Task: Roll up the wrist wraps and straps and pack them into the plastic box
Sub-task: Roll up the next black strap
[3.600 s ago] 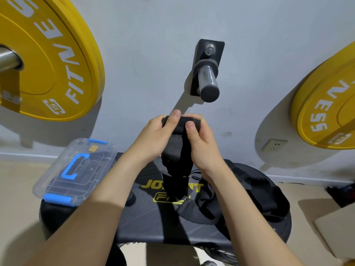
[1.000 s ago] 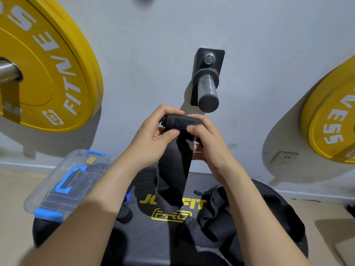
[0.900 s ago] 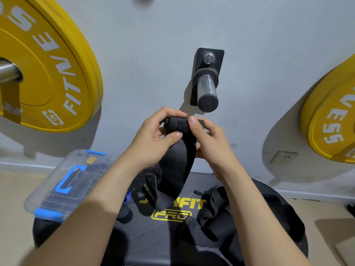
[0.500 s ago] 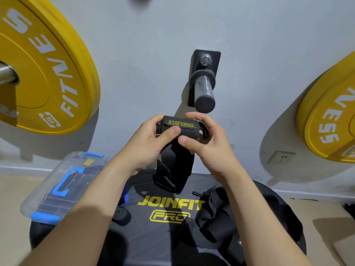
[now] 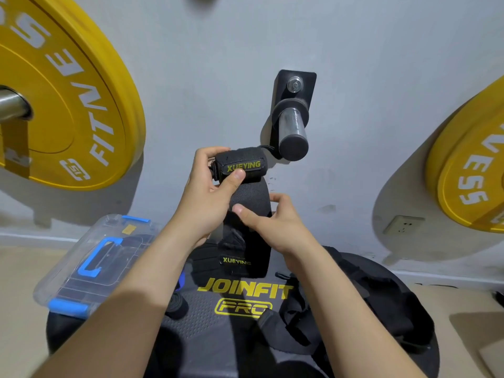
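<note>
The wrist wrap is held up in front of the wall, above the black plate, and the roll is only partly made. The rolled end is gripped by the left hand, fingers curled over the top and the thumb pressed in just under the yellow lettering, most likely so that the coil cannot spring loose. Lower down, the loose tail is pinched by the right hand, thumb on the front face and fingers round the far edge; it seems to be held taut there so that the next turns go on tight and square. The tail's end hangs free, its own label showing just above the plate's printed logo. The plastic box is parked at the left edge of the plate with its blue-handled lid down, close enough to be reached once a roll is done, though the lid will have to be lifted first. A small black roll is seen lying between box and logo, and a pile of straps is heaped on the right, not yet rolled. A fair share of the job is judged to remain.
</note>
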